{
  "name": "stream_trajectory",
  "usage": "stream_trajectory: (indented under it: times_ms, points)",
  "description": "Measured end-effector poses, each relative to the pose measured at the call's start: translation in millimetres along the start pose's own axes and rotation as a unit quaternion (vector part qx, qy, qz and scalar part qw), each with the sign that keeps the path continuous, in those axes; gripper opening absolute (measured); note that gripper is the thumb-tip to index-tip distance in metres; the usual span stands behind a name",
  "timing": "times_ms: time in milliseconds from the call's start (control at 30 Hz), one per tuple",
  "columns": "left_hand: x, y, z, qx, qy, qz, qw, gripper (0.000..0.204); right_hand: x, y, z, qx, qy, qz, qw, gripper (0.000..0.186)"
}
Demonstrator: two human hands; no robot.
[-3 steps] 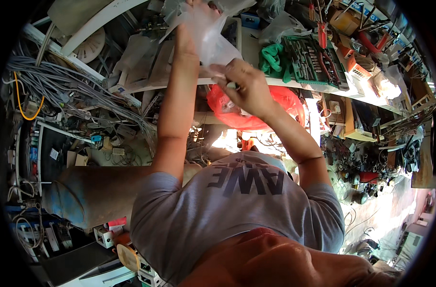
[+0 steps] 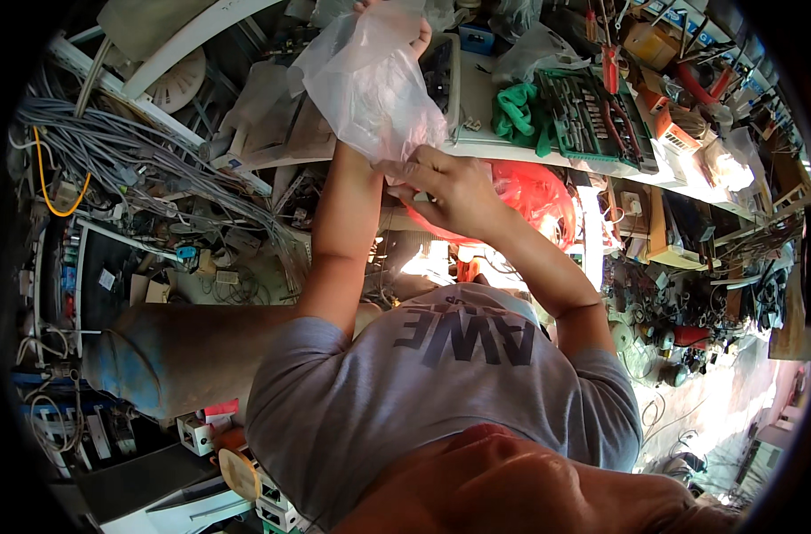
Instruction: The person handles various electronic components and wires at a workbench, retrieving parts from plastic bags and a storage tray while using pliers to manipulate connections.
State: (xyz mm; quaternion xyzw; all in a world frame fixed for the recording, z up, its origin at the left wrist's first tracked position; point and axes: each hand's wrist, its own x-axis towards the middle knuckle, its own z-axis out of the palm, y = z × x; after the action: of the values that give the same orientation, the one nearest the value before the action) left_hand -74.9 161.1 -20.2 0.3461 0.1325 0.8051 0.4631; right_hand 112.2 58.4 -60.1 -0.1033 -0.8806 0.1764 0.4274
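A clear plastic bag [image 2: 361, 80] hangs spread out above the bench edge, in front of my left forearm. My left hand [image 2: 421, 37] is at the far end of the bag, mostly hidden behind it; some fingertips show at its top and right edges, and it appears to grip the bag there. The bag's lower corner is pinched between the thumb and fingers of my right hand [image 2: 454, 191]. What lies inside the bag, if anything, I cannot make out. Beyond my right hand, a red plastic bag [image 2: 535, 200] hangs below the bench edge, partly covered.
On the bench [image 2: 481, 147], right of the clear bag, lie a green cloth [image 2: 517, 111] and an open green socket set case [image 2: 592, 120]. Red-handled tools [image 2: 610, 67] stick up behind. Grey cable bundles [image 2: 147, 147] run along the left. A large cylinder [image 2: 183, 356] lies beside me.
The clear bag has come down and spread wider over my left forearm. Fingers of my left hand now show at its right edge. My right hand has moved slightly down.
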Motion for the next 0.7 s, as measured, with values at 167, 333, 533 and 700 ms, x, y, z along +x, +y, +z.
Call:
stream_trajectory:
  times_ms: [167,333,533,700]
  points:
    - [-6.6,3.8,-4.6,-0.092,-0.026,-0.021,0.995,0.041,-27.1,16.7,9.1,0.105,0.044,0.079,0.990,0.039]
    - [-8.7,6.7,-8.4,-0.088,-0.052,-0.036,0.994,0.042,-37.5,53.7,23.3,0.253,0.127,0.310,0.908,0.049]
    - [-17.0,10.7,-3.6,-0.169,-0.074,-0.036,0.982,0.043,-42.0,70.8,29.5,0.714,-0.045,0.400,0.573,0.019]
    - [-25.3,23.2,-10.1,-0.212,-0.118,-0.020,0.970,0.044,-48.5,62.4,24.0,0.751,-0.037,0.393,0.530,0.022]
